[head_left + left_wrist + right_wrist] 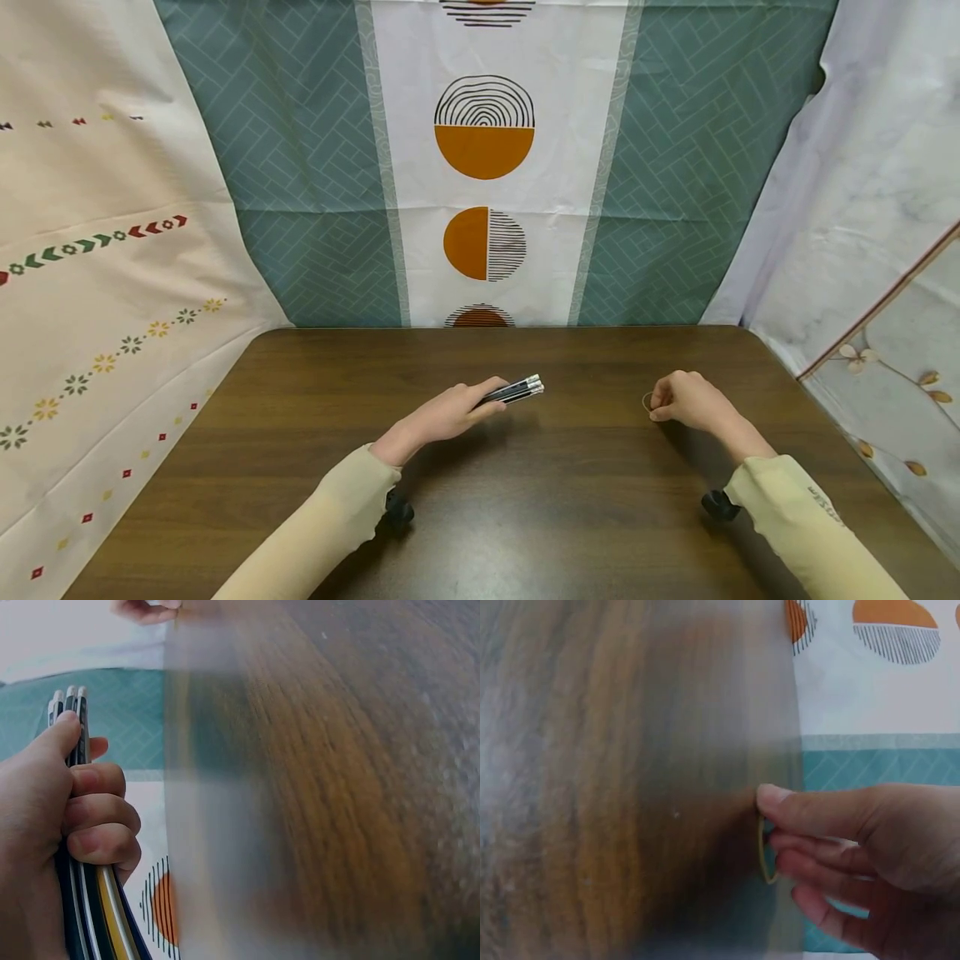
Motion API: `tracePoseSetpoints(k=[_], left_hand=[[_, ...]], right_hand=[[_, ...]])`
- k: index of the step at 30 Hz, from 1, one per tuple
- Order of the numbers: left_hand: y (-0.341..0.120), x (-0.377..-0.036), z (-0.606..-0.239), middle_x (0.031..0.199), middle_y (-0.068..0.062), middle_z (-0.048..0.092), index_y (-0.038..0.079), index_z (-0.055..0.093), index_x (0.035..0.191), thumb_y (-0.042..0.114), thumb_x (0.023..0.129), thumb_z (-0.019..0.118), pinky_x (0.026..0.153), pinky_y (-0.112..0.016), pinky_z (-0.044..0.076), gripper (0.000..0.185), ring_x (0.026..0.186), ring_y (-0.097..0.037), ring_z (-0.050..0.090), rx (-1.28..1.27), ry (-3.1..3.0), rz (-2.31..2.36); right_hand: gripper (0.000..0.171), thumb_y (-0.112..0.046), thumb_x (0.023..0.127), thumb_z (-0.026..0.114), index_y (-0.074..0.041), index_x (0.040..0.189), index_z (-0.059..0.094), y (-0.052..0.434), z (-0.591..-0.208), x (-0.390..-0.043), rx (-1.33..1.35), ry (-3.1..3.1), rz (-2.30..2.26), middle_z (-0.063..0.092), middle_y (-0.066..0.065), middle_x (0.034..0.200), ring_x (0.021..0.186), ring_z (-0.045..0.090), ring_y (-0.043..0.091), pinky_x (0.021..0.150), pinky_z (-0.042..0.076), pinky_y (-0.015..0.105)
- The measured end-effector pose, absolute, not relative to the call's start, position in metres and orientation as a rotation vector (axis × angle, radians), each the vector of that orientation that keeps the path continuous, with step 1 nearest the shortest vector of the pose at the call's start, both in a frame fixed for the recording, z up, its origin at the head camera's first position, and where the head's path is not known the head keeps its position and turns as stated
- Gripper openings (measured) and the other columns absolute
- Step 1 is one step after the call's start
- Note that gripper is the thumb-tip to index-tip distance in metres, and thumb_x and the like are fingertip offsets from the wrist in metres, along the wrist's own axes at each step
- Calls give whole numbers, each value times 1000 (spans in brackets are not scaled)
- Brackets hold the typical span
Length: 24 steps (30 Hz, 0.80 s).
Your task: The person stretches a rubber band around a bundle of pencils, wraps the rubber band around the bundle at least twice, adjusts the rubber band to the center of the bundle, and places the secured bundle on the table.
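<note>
My left hand [450, 412] grips a bundle of pencils [517, 390] just above the dark wooden table [480, 492], their white-tipped ends pointing right. In the left wrist view the curled fingers [97, 814] wrap round the dark and yellow pencils [90, 907]. My right hand [686, 400] rests on the table to the right and pinches a thin tan rubber band [647, 402]. The right wrist view shows the rubber band [764, 855] held between thumb and fingers [817, 814]. The two hands are well apart.
Patterned cloths hang round the table: a teal and white one with orange circles [483, 150] at the back, a cream one [97, 275] on the left, a pale marbled one [870, 208] on the right. Wrist camera mounts [397, 508] sit under both sleeves.
</note>
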<state>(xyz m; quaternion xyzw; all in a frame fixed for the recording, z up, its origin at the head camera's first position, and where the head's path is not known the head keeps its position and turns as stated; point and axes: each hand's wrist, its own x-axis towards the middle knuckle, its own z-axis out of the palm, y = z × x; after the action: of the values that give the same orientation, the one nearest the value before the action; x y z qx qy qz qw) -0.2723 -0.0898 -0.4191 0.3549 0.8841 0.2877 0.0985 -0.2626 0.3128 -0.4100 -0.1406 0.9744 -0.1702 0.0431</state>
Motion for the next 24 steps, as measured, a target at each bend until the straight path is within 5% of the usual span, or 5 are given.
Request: tracePoseSetpoints(k=[6,15,24], left_hand=[[-92,-272,-419,86,2,53,24,47,137,36,104,50,63,-23,38,36,69,-7,47,1038,2609,874],[-95,-273,-421,85,3,52,23,48,136,39,104,48,62,-23,39,36,67,-6,45,1039,2610,864],[-95,-272,-421,85,3,53,25,47,137,41,104,47,62,-23,38,37,66,-6,45,1028,2611,855]], right_hand=[[19,-7,83,74,-16,68,67,316,-417,-264,-548,3005,-560,60,-9,64,60,45,7,58,38,24],[8,-4,89,62,-9,85,57,314,-431,-270,-664,2867,-803,64,-2,71,54,51,4,53,44,23],[17,0,78,68,-9,83,55,316,-437,-275,-629,2942,-693,46,-5,65,57,39,4,59,35,22]])
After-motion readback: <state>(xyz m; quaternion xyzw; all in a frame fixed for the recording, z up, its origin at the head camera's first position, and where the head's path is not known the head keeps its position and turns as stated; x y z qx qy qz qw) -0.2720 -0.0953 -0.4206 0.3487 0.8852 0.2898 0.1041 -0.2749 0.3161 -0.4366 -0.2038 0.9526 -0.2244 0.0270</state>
